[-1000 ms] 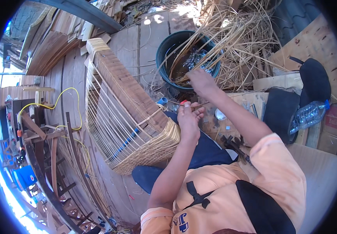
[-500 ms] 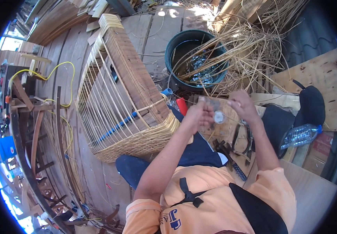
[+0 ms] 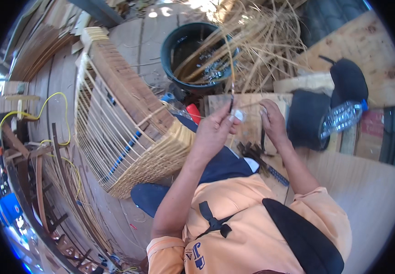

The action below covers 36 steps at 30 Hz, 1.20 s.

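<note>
My left hand [image 3: 216,130] is closed in a pinch on a thin rattan strand [image 3: 231,64]. The strand rises from the fingertips past the rim of the bucket, and its lower end looks dark. Close beside those fingers is a small whitish round thing [image 3: 239,115], blurred. My right hand [image 3: 274,121] is a little to the right, its fingers curled together; a faint tan line runs toward its fingertips, and what they pinch is too blurred to tell. To the left, a partly woven rattan frame [image 3: 131,84] with wooden boards leans by my leg.
A dark green bucket [image 3: 166,57] of water holds soaking strands. Behind it lies a loose heap of rattan strips [image 3: 270,43]. Tools [image 3: 257,157], a plastic bottle [image 3: 344,119] and a black cloth item [image 3: 308,119] lie right. A yellow cable [image 3: 67,116] crosses the plank floor.
My view has shifted, so the frame and bucket sit further left and higher. My left hand has turned upward with the strand now upright; the right hand has stayed beside it.
</note>
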### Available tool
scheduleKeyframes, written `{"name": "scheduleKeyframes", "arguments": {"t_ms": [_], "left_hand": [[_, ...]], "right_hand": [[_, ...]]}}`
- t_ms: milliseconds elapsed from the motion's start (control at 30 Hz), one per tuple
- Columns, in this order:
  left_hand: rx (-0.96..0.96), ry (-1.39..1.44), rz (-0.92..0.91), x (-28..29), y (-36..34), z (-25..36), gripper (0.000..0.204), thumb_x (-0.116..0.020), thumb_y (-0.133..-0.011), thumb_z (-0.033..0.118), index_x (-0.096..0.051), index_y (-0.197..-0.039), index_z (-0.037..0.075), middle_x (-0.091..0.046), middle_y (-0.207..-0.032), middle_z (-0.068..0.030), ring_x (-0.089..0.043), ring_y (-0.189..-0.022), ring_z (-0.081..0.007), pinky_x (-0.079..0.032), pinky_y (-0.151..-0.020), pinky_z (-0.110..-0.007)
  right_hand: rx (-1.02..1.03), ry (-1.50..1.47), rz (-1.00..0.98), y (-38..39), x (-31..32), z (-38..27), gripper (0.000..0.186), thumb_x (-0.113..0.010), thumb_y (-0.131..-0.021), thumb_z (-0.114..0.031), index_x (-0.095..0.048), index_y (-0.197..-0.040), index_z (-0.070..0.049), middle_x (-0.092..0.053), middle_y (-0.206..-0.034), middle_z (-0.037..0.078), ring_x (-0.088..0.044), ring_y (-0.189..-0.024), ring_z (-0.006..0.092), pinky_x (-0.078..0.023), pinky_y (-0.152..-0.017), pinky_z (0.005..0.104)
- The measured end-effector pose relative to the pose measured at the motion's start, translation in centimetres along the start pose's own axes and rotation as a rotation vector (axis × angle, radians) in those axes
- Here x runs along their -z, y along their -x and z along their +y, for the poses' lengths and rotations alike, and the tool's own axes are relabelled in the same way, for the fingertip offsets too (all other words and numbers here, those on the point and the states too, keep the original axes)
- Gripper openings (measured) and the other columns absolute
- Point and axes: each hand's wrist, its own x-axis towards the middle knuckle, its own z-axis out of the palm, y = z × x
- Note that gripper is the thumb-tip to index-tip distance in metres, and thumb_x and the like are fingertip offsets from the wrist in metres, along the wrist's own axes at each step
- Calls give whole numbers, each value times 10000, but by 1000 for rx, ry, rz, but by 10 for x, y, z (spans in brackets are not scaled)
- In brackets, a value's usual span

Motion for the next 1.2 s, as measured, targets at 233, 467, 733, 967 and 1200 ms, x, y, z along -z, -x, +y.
{"name": "scheduleKeyframes", "arguments": {"t_ms": [233, 467, 733, 967, 1200], "left_hand": [[152, -13, 31, -1, 19, -15, 310, -476, -973, 238, -582, -1167, 21, -524, -711, 4, -481, -595, -58, -441, -572, -189], [248, 254, 61, -11, 30, -25, 293, -489, -961, 223, -595, -1112, -5, -602, -754, -39, -573, -639, -93, -468, -615, -215], [140, 14, -45, -12, 44, -28, 242, -521, -940, 153, -631, -1053, -30, -619, -816, -16, -565, -755, -85, -469, -717, -234], [309, 228, -105, -17, 51, -29, 324, -431, -977, 182, -478, -1224, -22, -594, -738, -57, -576, -650, -127, -493, -664, -249], [219, 230, 66, -8, 55, -23, 241, -502, -945, 145, -573, -1130, 8, -589, -755, -48, -594, -643, -122, -490, -591, -228]], "right_hand": [[-450, -184, -35, 48, 27, 9, 207, -554, -881, -106, -590, -1062, -14, -628, -919, 179, -639, -842, 278, -487, -737, 327], [-427, -27, -133, 115, 18, 20, 179, -549, -859, -96, -594, -1015, -21, -625, -922, 184, -613, -874, 342, -482, -769, 367], [-549, 508, -141, 79, -16, 43, 580, -624, -811, -316, -417, -1276, -38, -434, -1328, 141, -378, -1244, 329, -369, -978, 475], [-620, 564, -257, 61, -15, 11, 771, -703, -746, -357, -340, -1341, -27, -441, -1271, 181, -396, -1208, 342, -374, -966, 481], [-580, 405, -242, 49, -1, 19, 587, -644, -780, -269, -428, -1258, -6, -539, -1111, 247, -553, -1017, 411, -449, -875, 459]]}}
